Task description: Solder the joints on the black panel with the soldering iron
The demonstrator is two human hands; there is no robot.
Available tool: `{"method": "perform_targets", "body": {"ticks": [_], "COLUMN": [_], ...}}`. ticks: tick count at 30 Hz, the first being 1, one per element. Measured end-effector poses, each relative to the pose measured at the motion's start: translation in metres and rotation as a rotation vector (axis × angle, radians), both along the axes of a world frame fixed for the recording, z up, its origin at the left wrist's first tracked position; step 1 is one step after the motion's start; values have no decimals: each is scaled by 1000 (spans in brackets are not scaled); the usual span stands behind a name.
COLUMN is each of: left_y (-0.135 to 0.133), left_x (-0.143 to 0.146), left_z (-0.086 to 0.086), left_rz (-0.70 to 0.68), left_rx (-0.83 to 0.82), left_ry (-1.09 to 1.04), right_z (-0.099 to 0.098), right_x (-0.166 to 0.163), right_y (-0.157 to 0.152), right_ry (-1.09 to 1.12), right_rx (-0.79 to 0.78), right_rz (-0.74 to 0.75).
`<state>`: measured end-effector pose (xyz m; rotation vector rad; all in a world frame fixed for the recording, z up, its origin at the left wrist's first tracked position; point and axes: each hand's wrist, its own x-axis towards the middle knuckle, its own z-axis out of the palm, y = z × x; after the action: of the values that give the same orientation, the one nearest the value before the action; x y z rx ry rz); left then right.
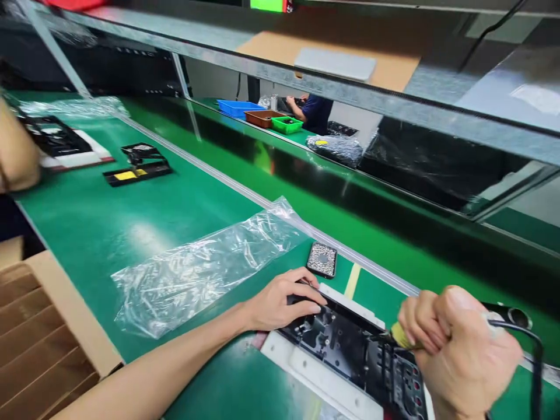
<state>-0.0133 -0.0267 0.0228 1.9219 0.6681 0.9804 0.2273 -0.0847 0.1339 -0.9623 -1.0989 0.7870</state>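
No text, number or brand can be read anywhere. The green lit panel (pixel 266 5) at twelve o'clock is cut by the frame edge and shows only colour. The yellow tag (pixel 321 142) on the bagged black part (pixel 336 150) at one o'clock is too small to make out. The black chassis (pixel 345 344) at five o'clock carries red-ringed marks too blurred to tell as print. The soldering iron (pixel 405 337) gripped in the right hand (pixel 459 350) shows a plain yellow collar, with no legible lettering.
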Motion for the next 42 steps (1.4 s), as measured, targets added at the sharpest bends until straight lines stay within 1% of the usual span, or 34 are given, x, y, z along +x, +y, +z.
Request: {"method": "perform_targets", "body": {"ticks": [6, 13, 23, 37, 42], "left_y": [-6, -4, -5, -5, -5], "left_x": [1, -1, 0, 0, 0], "left_z": [2, 1, 7, 3, 2], "left_rz": [0, -13, -7, 2, -2], "left_rx": [-39, -32, -63, -15, -29], "left_ry": [27, 36, 53, 64, 61], "right_z": [3, 3, 3, 4, 5], "right_x": [-10, -8, -9, -12, -13], "right_y": [1, -3, 0, -2, -3], "right_ry": [36, 44, 24, 20, 49], "right_rx": [-5, -19, 3, 32, 10], "right_rz": [-12, -22, -5, -3, -17]}}
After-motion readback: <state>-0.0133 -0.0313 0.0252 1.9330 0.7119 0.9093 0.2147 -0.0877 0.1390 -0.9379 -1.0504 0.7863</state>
